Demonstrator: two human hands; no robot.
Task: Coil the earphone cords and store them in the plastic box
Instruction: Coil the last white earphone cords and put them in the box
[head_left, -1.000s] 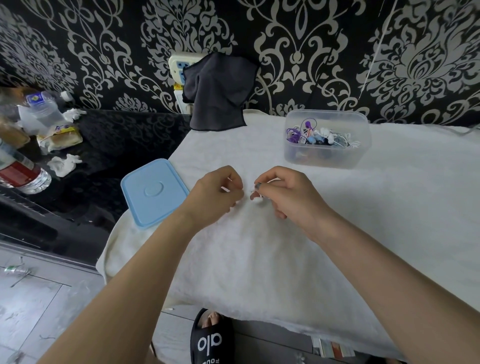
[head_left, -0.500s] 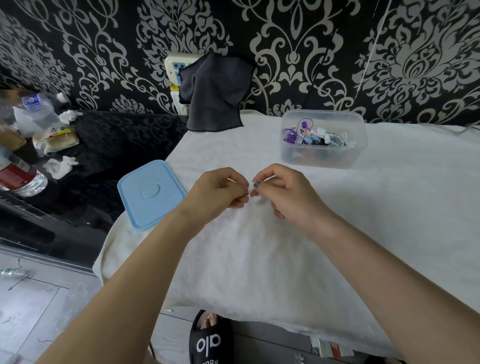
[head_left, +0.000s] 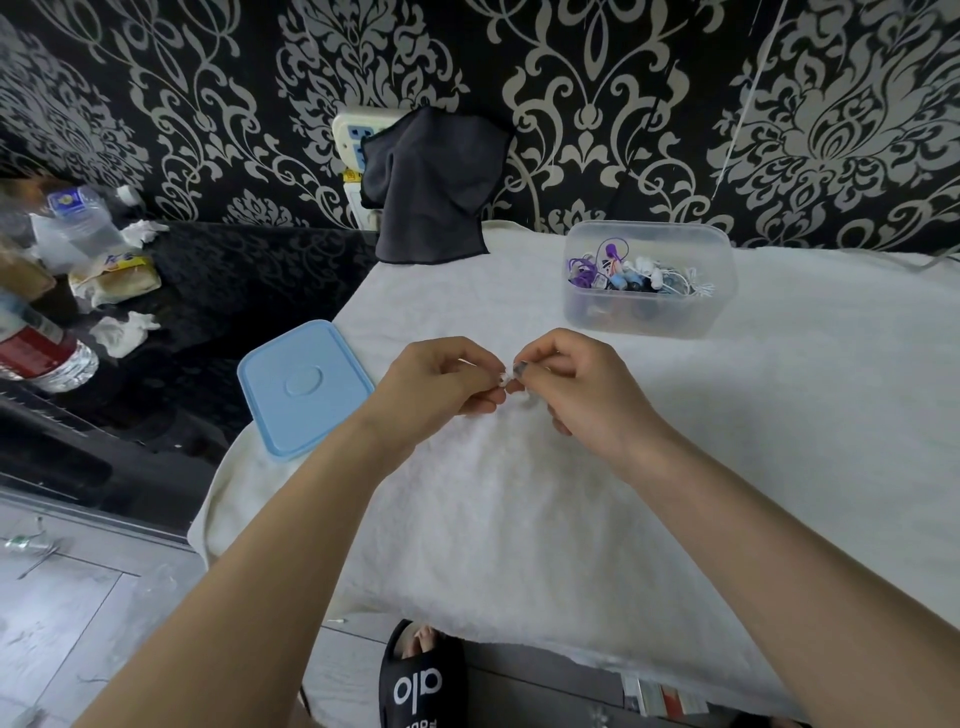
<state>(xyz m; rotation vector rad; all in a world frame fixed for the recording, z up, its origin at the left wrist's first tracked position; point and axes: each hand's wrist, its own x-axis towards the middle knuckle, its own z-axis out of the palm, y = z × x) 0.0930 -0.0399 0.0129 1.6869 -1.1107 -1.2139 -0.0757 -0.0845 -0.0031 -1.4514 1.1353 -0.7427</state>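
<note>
Near the middle of the white towel-covered counter (head_left: 597, 519), the left hand (head_left: 436, 387) and the right hand (head_left: 582, 395) meet fingertip to fingertip, both with fingers curled tight. Between them they pinch a small white earphone cord (head_left: 522, 397), most of it hidden by the fingers, so how much of it is coiled cannot be told. Bits of white show just under the right thumb, low over the towel.

Farther back and to the right stands the clear rectangular plastic box (head_left: 649, 317), open at the top. Inside it lies a bundle of earphones (head_left: 631, 273): purple cords on the left side, blue and dark pieces in the middle, white cords and buds toward the right. Its light blue plastic lid (head_left: 304, 387) lies flat at the left edge of the counter, well apart from the box and just beside the left wrist.

A dark grey cloth (head_left: 431, 192) hangs against the patterned wall behind, over a white socket strip (head_left: 353, 130). On the black surface to the left lie plastic bottles (head_left: 47, 353) and crumpled tissues (head_left: 122, 332). A black slipper (head_left: 421, 680) shows on the floor below.
</note>
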